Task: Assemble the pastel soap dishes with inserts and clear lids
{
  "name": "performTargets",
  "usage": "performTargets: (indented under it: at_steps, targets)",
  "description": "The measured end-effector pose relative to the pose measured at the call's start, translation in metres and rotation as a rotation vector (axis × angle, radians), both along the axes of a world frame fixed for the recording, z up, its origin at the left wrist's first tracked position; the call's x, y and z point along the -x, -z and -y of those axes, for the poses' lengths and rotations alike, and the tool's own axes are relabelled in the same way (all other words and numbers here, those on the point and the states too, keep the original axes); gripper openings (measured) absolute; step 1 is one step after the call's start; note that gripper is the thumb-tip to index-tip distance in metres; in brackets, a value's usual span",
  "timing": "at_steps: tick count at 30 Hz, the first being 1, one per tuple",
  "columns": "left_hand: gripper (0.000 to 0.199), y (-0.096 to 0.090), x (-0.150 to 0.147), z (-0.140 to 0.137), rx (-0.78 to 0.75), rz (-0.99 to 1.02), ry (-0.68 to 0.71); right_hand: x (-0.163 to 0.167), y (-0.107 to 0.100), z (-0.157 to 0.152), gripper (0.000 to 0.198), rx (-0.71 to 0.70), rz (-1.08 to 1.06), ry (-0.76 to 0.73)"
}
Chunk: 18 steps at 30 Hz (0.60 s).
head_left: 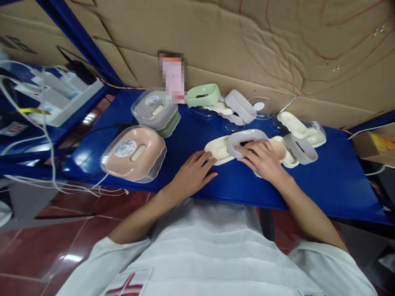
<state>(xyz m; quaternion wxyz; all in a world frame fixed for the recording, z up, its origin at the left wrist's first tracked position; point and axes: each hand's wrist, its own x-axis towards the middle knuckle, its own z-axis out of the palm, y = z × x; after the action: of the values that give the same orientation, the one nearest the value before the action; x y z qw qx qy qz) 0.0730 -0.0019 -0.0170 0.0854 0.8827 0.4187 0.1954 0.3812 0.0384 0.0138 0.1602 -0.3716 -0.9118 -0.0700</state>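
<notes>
My left hand (195, 172) has its fingers spread, its fingertips touching the left end of a cream moulded plastic tray (219, 149). My right hand (262, 159) closes over the front rim of a grey oval plastic frame (250, 135), which overlaps the tray's right part. Beneath and beside my right hand lie a peach piece (279, 149) and more cream plastic, partly hidden by the fingers. Just right of them, another grey frame (301, 150) leans on its side. What lies under my right palm cannot be made out.
Lidded plastic boxes in peach (145, 150) and grey (154, 113) are stacked at the left. Behind are a green frame (203, 95), another grey frame (239, 105) and clear lids. A phone (173, 78) leans against cardboard. Cables and a power strip (74, 98) occupy the far left.
</notes>
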Motion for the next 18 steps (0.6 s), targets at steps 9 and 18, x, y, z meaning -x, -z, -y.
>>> performTargets:
  at_steps: [9,18]
  targets:
    - [0.026,0.002,0.030,0.010,-0.073,0.105,-0.040,0.017,0.014,0.003,0.057,0.041,-0.031,-0.086]
    - [0.052,0.004,0.028,0.007,-0.145,0.166,0.109,0.068,0.009,0.031,0.052,0.073,-0.054,-0.400]
